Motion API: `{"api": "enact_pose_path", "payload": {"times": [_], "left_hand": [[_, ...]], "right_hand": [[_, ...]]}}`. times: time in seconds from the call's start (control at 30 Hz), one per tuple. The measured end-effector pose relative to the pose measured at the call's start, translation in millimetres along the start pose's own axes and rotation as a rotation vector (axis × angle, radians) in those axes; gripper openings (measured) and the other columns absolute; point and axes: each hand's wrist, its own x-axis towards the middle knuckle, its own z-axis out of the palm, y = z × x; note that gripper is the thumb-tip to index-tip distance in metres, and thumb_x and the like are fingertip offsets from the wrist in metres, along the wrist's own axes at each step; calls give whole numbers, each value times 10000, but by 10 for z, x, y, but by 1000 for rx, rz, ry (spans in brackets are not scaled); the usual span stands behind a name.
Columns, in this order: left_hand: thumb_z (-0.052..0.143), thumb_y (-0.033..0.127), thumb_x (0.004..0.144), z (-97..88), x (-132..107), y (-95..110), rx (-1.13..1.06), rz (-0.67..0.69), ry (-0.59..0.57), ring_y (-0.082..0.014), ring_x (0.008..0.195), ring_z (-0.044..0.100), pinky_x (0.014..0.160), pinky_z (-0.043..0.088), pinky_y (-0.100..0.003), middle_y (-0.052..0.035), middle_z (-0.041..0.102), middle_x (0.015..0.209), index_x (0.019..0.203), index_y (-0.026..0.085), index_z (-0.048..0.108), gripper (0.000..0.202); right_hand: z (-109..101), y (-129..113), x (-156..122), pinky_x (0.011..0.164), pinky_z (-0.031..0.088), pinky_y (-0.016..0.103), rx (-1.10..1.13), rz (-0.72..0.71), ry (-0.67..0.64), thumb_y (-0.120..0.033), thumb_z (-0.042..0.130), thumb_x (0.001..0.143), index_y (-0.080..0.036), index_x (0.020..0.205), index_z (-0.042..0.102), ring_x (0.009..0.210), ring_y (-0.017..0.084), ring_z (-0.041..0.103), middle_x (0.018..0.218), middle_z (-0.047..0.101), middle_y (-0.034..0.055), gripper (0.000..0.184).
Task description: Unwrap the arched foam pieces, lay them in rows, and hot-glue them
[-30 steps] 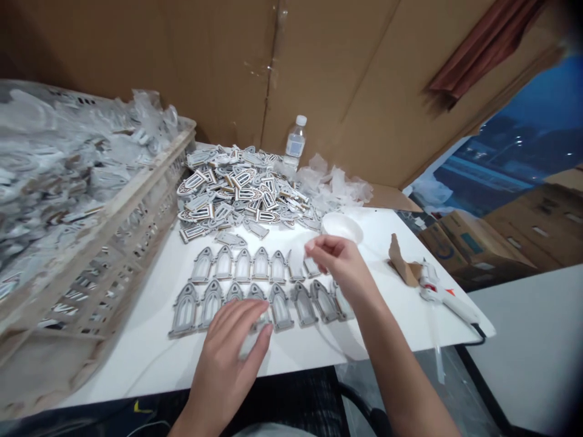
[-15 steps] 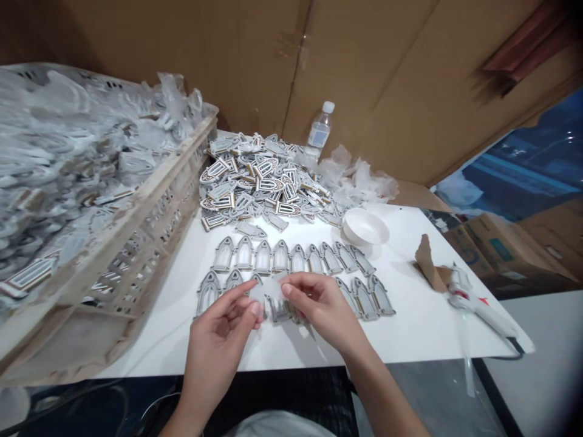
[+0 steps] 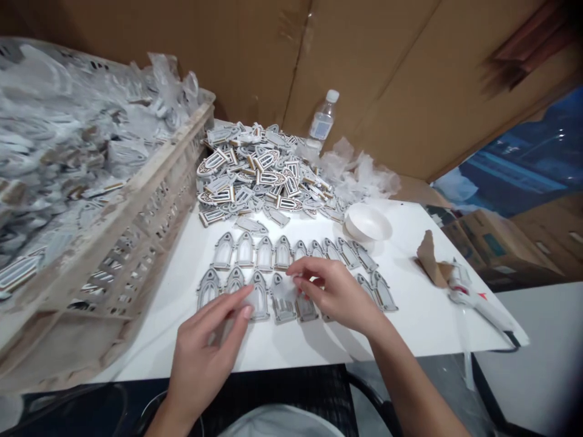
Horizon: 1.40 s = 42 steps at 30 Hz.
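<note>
Grey, arch-topped frames stand out against the white desk (image 3: pixel 410 243), laid in two lines across the middle of the picture: a far row (image 3: pixel 244 250) and a near row (image 3: pixel 209 291), part of which your hands cover. Their points all face away from you, probably so that each one meets your fingers the same way round. Your right hand (image 3: pixel 339 297), right of centre, pinches a thin translucent piece (image 3: pixel 286 286) over the near row; a grip by the edge seems chosen to leave most of that sheet uncovered. Your left hand (image 3: pixel 204 340), lower centre, has thumb and forefinger curved close together beside a near-row frame; whether anything sits between them, you cannot tell from this angle. More frames lie in a loose pile (image 3: pixel 268 176) at upper centre, kept apart from the rows, likely to leave working room. At the left edge, a crate (image 3: pixel 64 343) holds pieces mixed with plastic wrapping. Right of centre sits a white bowl (image 3: pixel 353 230), within reach of your right hand. Farther right, a glue gun (image 3: pixel 483 309) lies with its nose by torn cardboard (image 3: pixel 430 261), perhaps to catch drips.
</note>
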Motion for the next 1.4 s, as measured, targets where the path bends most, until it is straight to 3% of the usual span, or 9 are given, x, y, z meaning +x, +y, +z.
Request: {"api": "enact_pose_path", "payload": {"times": [0.13,0.27,0.7,0.93,1.13,1.3,1.4], "left_hand": [[567,12,836,43,-13,67,85,399,-188,-125,1000,626,903,500,-241,-36,698,1010,1159,184,629,372],[529,-26,821,121,-70,90,155,570,-297,-168,1087,605,941,499,-299,-69,705,1005,1158,134,619,384],[499,-20,835,195,-93,80,290,624,-387,-221,1165,568,972,510,-369,-83,695,987,1164,112,608,370],[474,-27,839,213,-88,86,323,630,-408,-230,1209,545,962,525,-367,-105,685,1038,1159,105,606,370],[463,-7,852,228,-81,92,344,639,-387,-219,1131,597,923,542,-359,-106,692,1025,1145,116,610,350],[470,-20,837,222,-84,102,334,648,-402,-237,1142,599,927,546,-370,-101,690,961,1147,100,614,361],[478,-20,835,211,-83,116,332,670,-378,-256,1132,605,901,557,-383,-90,688,888,1123,92,630,344]], "right_hand": [[-67,-41,76,697,453,218,-202,-163,-145,47,489,775,-157,921,682,804,127,622,906,697,23,317],[-80,-65,152,711,436,224,-300,-242,-263,43,479,776,-134,918,699,810,136,617,893,699,44,316],[-15,-31,209,685,425,226,-389,-293,-351,16,466,761,-148,872,688,784,141,603,866,676,43,298],[28,7,210,683,428,226,-360,-280,-315,23,466,775,-147,885,680,775,140,589,863,644,43,295],[1,39,191,761,457,246,-263,-287,-260,48,469,774,-139,932,690,865,148,598,1036,600,77,331],[-115,55,113,750,461,243,-212,-233,-174,59,458,775,-142,941,681,846,146,610,951,653,53,344],[-165,32,-6,789,472,249,-188,-174,-193,46,461,778,-156,930,686,910,160,642,983,703,44,339]]}}
